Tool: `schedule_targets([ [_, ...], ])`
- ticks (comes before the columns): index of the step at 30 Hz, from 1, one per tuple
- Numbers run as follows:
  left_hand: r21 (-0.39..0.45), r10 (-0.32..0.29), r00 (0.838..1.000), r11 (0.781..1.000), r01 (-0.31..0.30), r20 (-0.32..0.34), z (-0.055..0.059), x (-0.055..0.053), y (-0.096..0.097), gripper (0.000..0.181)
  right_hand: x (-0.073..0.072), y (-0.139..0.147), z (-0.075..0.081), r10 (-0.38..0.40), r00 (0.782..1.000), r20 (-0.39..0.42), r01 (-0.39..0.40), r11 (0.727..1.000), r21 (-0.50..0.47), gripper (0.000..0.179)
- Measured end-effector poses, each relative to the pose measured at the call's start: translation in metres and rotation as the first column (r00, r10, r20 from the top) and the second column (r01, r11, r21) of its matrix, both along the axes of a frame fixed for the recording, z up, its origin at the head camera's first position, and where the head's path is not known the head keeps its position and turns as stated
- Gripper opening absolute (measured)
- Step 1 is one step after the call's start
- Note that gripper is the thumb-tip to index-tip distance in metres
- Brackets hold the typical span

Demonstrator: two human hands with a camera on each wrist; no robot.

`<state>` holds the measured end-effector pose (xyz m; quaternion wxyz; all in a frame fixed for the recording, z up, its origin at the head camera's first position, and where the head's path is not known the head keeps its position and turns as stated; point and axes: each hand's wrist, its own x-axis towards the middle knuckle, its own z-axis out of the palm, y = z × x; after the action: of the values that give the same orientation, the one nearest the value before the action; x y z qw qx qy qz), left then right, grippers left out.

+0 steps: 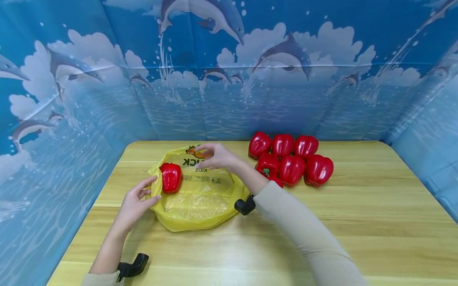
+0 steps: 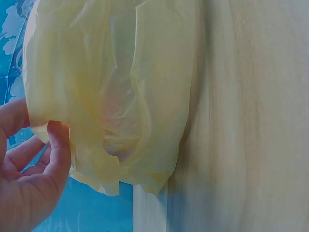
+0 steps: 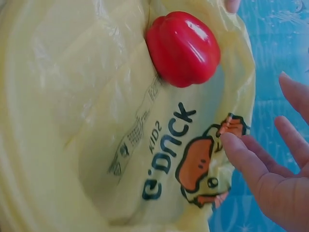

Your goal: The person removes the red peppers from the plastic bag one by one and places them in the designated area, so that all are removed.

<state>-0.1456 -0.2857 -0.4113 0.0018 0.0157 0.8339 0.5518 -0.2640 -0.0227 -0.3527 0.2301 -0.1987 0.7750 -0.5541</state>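
A yellow plastic bag [image 1: 200, 198] lies on the table with its mouth spread wide. Inside it, by the left side, is one red bell pepper [image 1: 171, 177]. My left hand [image 1: 137, 202] pinches the left rim of the bag between thumb and fingers; the left wrist view shows the thumb on the film [image 2: 91, 96]. Over the bag's far side hovers my right hand [image 1: 218, 156], fingers loosely spread and holding nothing. In the right wrist view its thumb is near the printed duck, and whether it touches the film I cannot tell.
Several more red bell peppers [image 1: 292, 170] sit grouped right of the bag, partly behind my right forearm. A blue dolphin-print curtain [image 1: 229, 103] stands along the back and sides of the wooden table [image 1: 368, 206]. A black wrist mount [image 1: 245, 205] hangs near the bag's right rim.
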Motion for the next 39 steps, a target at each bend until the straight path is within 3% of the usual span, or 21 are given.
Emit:
schedule_targets([
  [16, 0.004, 0.0, 1.0, 1.0, 0.0, -0.007, -0.002, -0.001, -0.002, 0.061, -0.005, -0.047, -0.022, 0.028, 0.998, 0.06, -0.028, 1.0, 0.002, 0.054],
  [29, 0.015, 0.003, 1.0, 1.0, -0.003, -0.018, -0.001, -0.004, 0.001, 0.061, -0.012, -0.072, -0.042, -0.091, 0.996, 0.014, 0.09, 0.993, 0.076, 0.052],
  [39, 0.027, -0.002, 1.0, 1.0, 0.002, -0.022, -0.003, -0.003, 0.0, 0.06, -0.014, -0.083, -0.053, -0.09, 0.996, 0.01, 0.088, 0.992, 0.09, 0.053],
])
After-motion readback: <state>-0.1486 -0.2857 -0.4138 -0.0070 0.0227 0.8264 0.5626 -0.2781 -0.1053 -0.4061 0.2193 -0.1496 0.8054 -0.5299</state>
